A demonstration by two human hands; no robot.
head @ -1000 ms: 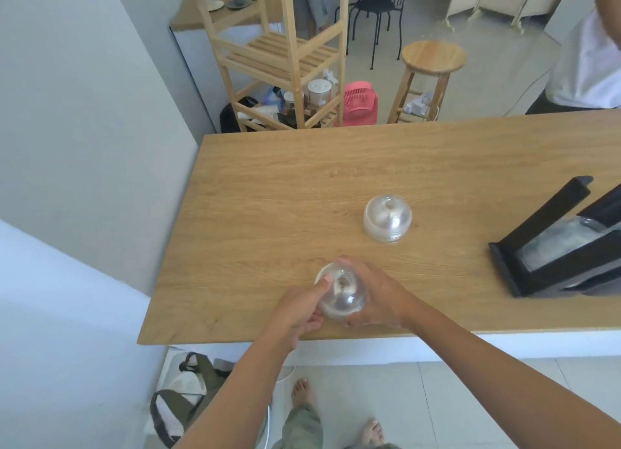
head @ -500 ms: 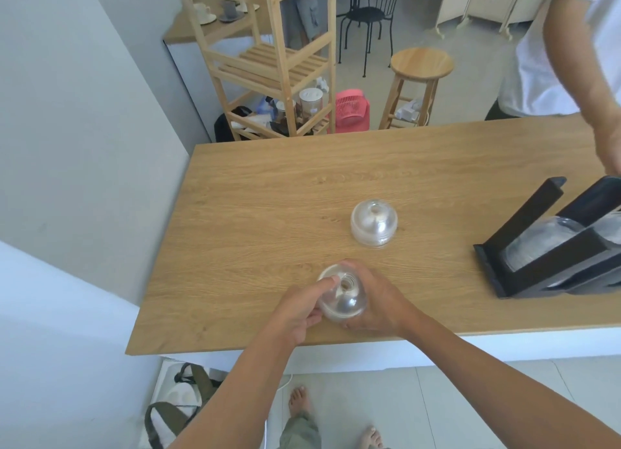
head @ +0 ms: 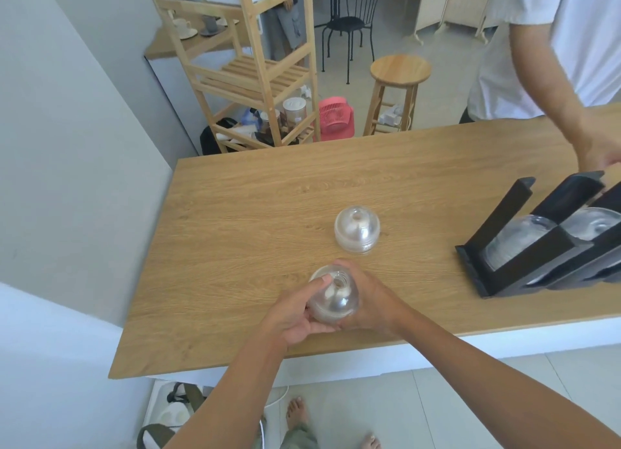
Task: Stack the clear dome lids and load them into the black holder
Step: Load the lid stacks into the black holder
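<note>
Gripping clear dome lid stack from both sides: left hand, right hand, near front edge of table. Resting dome-up mid-table: second lid stack. Standing far right, lids inside: black holder.

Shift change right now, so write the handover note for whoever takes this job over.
Hands: left grip and right grip both curl round one nested stack of clear plastic dome lids near the front edge of the light wooden table.
A second clear dome-lid stack stands free mid-table.
Done: some lids already lie in the black slanted holder at right; another person's hand is at its top.
To do: load both stacks.
</note>
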